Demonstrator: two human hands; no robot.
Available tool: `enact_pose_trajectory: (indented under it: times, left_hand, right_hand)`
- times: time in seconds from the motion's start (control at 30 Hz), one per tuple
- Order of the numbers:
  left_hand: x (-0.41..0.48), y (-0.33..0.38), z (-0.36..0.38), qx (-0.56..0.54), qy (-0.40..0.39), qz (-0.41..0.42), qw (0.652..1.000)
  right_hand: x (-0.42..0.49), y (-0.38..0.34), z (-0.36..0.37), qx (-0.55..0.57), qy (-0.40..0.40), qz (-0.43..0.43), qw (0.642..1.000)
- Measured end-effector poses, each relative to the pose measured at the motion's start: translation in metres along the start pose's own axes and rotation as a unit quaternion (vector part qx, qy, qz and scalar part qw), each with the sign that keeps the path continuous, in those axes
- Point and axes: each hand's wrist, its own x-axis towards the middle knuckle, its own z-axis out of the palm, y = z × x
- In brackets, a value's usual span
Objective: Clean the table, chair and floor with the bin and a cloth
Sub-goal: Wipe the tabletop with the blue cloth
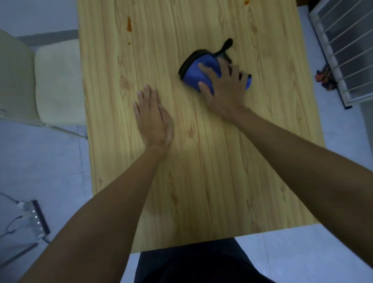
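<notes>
Right hand (226,91) presses the blue cloth (193,74), fingers spread. Left hand (153,119) lies flat on the counter (201,181), left of the cloth.

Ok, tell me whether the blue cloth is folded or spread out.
Bunched up, not spread: the blue cloth forms a compact wad under the right hand, covering little of the table.

Your surface (201,171) is pale wood-grain. A blue cloth (193,74) with a dark edge lies right of centre, under your spread right hand (226,91). Your left hand (153,119) rests flat nearby. Orange-red smears (129,25) mark the far left, and a spot (246,2) marks the far edge.
</notes>
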Motion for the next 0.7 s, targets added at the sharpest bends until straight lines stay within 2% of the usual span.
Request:
enact_pose_trajectory:
  times: [0.1, 0.27, 0.4, 0.47, 0.53, 0.6, 0.7]
  left_hand:
    - [-0.008, -0.005, -0.006, -0.034, 0.013, 0.021, 0.999]
    - [-0.013, -0.028, -0.019, 0.055, -0.027, -0.035, 0.998]
    - [-0.016, -0.053, -0.031, 0.099, -0.06, -0.012, 0.993]
    - [-0.017, -0.054, -0.032, 0.102, -0.055, -0.008, 0.993]
    - [-0.016, -0.051, -0.031, 0.105, -0.048, -0.015, 0.993]
    - [-0.014, -0.051, -0.03, 0.106, -0.046, -0.024, 0.993]
    - [-0.014, -0.052, -0.029, 0.093, -0.036, -0.017, 0.995]
  right_hand:
    - [-0.045, -0.015, 0.007, -0.004, 0.03, -0.049, 0.998]
    - [-0.117, -0.029, 0.016, 0.029, 0.041, -0.122, 0.991]
    - [-0.15, -0.007, 0.014, 0.027, 0.061, -0.215, 0.974]
    - [-0.142, 0.008, 0.014, 0.016, 0.068, -0.226, 0.972]
    - [-0.123, 0.017, 0.013, 0.008, 0.075, -0.151, 0.986]
    - [-0.093, 0.014, 0.009, -0.005, 0.072, -0.021, 0.997]
    - [-0.043, -0.011, 0.003, 0.007, 0.032, 0.138, 0.99]
